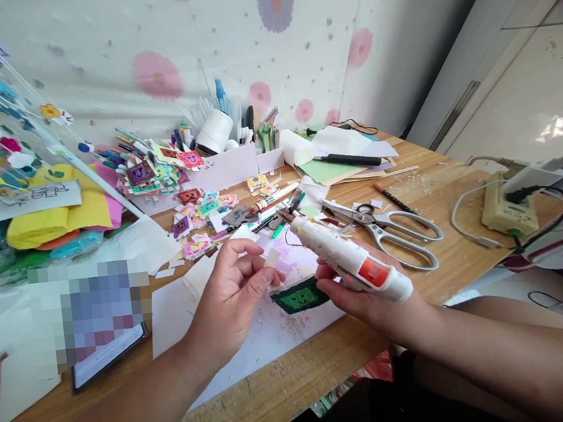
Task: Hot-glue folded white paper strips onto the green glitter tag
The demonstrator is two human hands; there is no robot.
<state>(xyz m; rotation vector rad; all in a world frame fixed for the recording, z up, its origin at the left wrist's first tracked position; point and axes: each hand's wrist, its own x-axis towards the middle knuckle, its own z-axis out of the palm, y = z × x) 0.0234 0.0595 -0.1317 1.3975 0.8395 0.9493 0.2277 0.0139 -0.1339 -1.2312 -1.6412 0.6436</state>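
Observation:
My left hand (235,296) pinches a small white paper piece (272,258) between thumb and fingertips. My right hand (366,306) is wrapped round a white hot glue gun (333,249) with an orange patch and a small red light; its nozzle points up and to the left. Between the two hands, a dark green painted card (298,296) with a lighter green face-like drawing shows above the white paper sheet (210,353). The card's right end is by my right fingers; whether they hold it I cannot tell.
Large scissors (389,230) lie right of the glue gun. A power strip (507,211) with plugged cables sits at the right edge. A phone (108,353) lies at left. Small painted cards (209,206) and pens (272,215) clutter the back. A stringed mobile (17,141) hangs at upper left.

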